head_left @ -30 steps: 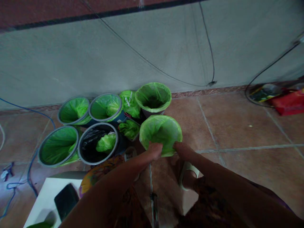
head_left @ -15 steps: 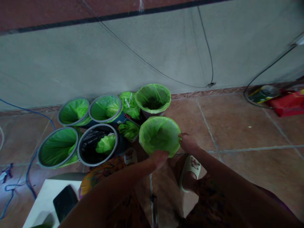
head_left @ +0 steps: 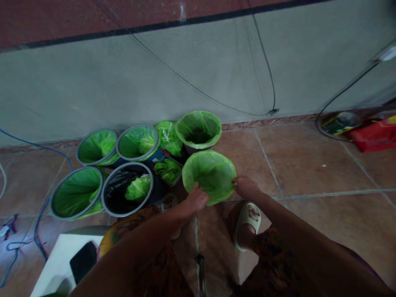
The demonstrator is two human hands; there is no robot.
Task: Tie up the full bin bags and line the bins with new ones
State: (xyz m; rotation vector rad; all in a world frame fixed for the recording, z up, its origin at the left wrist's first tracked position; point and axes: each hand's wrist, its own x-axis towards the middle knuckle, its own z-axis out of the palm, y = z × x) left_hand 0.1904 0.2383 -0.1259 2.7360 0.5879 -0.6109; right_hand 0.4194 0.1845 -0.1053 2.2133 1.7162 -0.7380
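Observation:
A small bin lined with a light green bin liner (head_left: 213, 173) stands on the floor in front of me. The liner is folded out over its rim and hides most of the bin. My right hand (head_left: 246, 188) is closed on the liner's edge at the right side of the rim. My left hand (head_left: 198, 199) is at the near left of the rim, its fingers bent over the liner's edge with one fingertip pointing up inside. Just behind stands another bin (head_left: 198, 147) with the same green lining, close to the wall.
Several grey-rimmed bins stand to the left, one lined with a black bag (head_left: 116, 189). Between them are a tied green bag (head_left: 168, 138) and a box of green bags (head_left: 168, 170). A phone (head_left: 83, 260) lies on a white surface (head_left: 51, 264). A red object (head_left: 374, 136) stands far right.
My left hand has shifted left along the near rim, and a fingertip now points up. My right hand stays on the right edge of the liner.

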